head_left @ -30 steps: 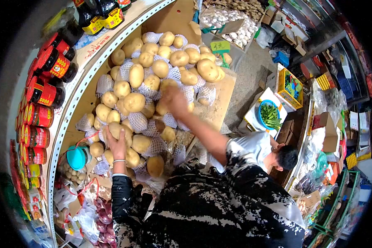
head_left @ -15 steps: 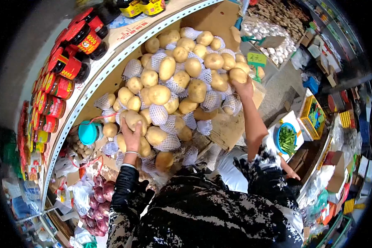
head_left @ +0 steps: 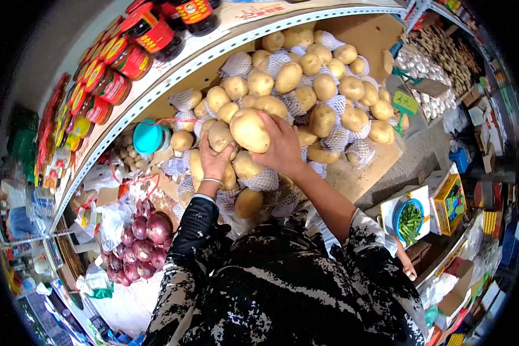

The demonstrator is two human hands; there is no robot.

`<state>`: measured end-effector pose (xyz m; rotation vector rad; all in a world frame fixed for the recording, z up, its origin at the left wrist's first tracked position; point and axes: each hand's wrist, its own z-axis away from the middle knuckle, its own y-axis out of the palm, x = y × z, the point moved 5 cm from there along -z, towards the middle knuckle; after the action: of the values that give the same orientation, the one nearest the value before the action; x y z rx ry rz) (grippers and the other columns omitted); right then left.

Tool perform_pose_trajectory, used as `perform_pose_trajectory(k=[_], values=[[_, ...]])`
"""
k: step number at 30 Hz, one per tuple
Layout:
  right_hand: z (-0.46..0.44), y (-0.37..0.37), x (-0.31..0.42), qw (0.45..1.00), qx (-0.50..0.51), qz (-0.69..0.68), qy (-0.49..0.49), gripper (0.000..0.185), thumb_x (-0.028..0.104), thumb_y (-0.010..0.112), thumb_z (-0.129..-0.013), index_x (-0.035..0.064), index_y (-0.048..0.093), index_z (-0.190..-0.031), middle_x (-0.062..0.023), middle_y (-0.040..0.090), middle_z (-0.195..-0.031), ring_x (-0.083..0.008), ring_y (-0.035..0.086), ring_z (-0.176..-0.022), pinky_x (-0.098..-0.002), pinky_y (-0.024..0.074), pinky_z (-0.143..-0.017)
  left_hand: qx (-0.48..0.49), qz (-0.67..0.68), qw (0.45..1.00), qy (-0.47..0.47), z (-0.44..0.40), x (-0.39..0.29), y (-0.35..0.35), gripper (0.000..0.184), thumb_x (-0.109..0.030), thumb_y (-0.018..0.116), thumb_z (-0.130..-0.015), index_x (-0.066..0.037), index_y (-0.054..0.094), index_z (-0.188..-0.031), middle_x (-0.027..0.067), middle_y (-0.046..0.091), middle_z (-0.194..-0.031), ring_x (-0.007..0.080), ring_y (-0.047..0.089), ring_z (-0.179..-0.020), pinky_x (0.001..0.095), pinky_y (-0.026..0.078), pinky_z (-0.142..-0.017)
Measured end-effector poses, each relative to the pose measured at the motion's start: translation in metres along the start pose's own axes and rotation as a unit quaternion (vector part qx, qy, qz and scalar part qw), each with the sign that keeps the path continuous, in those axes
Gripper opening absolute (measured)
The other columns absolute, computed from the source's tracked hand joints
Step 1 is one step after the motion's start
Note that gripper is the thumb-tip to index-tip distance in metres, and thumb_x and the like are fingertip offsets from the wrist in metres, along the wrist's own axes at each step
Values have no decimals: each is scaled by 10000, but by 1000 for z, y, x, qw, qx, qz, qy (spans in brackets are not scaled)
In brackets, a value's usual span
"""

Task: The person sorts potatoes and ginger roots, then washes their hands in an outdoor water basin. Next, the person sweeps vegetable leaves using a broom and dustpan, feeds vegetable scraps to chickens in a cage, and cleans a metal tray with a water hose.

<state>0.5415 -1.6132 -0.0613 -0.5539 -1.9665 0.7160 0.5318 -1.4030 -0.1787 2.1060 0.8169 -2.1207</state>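
A large heap of potatoes (head_left: 323,86), many wrapped in white foam netting, fills a cardboard-lined bin in front of me. My left hand (head_left: 215,164) is closed around a brownish potato (head_left: 219,136) at the heap's near left. Close beside it, my right hand (head_left: 284,144) grips a larger, paler potato (head_left: 249,131), its fingers partly hidden behind it. The two held potatoes are side by side and seem to touch. Under and around my hands lie more potatoes, including a netted one (head_left: 259,180).
Red-lidded jars (head_left: 130,57) line a shelf on the left, above a turquoise tub (head_left: 149,137). Red onions (head_left: 150,236) lie lower left. Garlic (head_left: 424,69) and a green price sign (head_left: 405,104) are at right. Another person's hand (head_left: 408,268) shows near a blue bowl of greens (head_left: 409,222).
My right hand has swung left with its potato from the heap's right edge to beside my left hand. The left hand still holds its potato. The view has turned.
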Motion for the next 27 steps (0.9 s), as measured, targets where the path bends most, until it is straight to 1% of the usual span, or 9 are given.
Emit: perform_pose_trajectory(k=[5, 6, 8, 12, 16, 18, 21, 23, 27], values=[[-18, 30, 12, 999, 36, 14, 6, 795, 271, 690, -542, 155, 335, -1244, -161, 437, -1134, -339, 425, -1047, -428, 331, -861, -45, -88, 995, -9, 8, -27, -24, 741, -161, 698, -646, 22, 291, -1237, 161, 452, -1120, 230, 469, -995, 293, 394, -862], [-14, 39, 7, 1000, 14, 26, -1, 771, 272, 680, -572, 160, 331, -1250, -165, 417, -1159, -334, 410, -1069, -441, 318, -877, -2, 27, 999, -41, 3, -1, -27, 712, -148, 673, -686, 19, 270, -1249, 163, 439, -1146, 223, 464, -1004, 295, 396, -859], [-14, 57, 2, 997, 9, 70, 11, 715, 275, 659, -626, 164, 336, -1254, -174, 377, -1204, -326, 379, -1110, -458, 296, -900, -100, 3, 990, -96, 16, -49, -36, 700, -160, 670, -708, 35, 267, -1246, 166, 402, -1191, 225, 434, -1041, 307, 368, -893], [1, 30, -8, 998, -56, 2, 15, 552, 281, 644, -685, 120, 456, -1178, -168, 399, -1195, -339, 396, -1084, -448, 315, -903, -22, 30, 999, -8, -9, -1, -41, 725, -171, 667, -724, 48, 226, -1257, 172, 407, -1178, 224, 437, -1039, 322, 372, -888], [51, -47, -108, 937, -208, 54, 277, 435, 202, 627, -691, 34, 482, -1065, -181, 481, -1078, -345, 450, -983, -431, 355, -849, 27, 25, 995, -96, -11, 3, -45, 786, -160, 655, -728, 77, 145, -1278, 200, 347, -1235, 248, 401, -1096, 328, 346, -924], [98, -72, -161, 830, -337, 266, 356, 614, 292, 669, -651, 75, 395, -1156, -213, 412, -1150, -381, 405, -1036, -436, 342, -865, 44, 10, 996, -83, -12, 15, -45, 788, -150, 645, -732, 82, 128, -1279, 204, 336, -1245, 250, 399, -1101, 329, 344, -926], [129, -84, -221, 738, -170, 195, 624, 756, 524, 635, -618, 199, 333, -1230, -222, 282, -1254, -361, 326, -1129, -463, 307, -902, 75, -37, 994, -69, -16, 36, -51, 853, -203, 643, -720, 93, 82, -1290, 236, 266, -1300, 271, 327, -1175, 323, 261, -984], [134, -85, -243, 750, -153, 173, 620, 805, 513, 671, -582, 241, 307, -1246, -236, 305, -1236, -373, 346, -1119, -469, 316, -898, 62, -171, 981, -69, -14, 36, -55, 884, -329, 611, -716, 100, 93, -1289, 259, 211, -1327, 299, 230, -1241, 289, 176, -1017], [142, -87, -243, 792, -135, 143, 578, 802, 431, 720, -545, 222, 334, -1217, -244, 407, -1110, -387, 424, -1015, -420, 355, -876, 67, -110, 988, -88, 11, 3, -50, 801, -269, 616, -743, 66, 146, -1298, 246, 313, -1282, 296, 341, -1180, 309, 269, -967]])
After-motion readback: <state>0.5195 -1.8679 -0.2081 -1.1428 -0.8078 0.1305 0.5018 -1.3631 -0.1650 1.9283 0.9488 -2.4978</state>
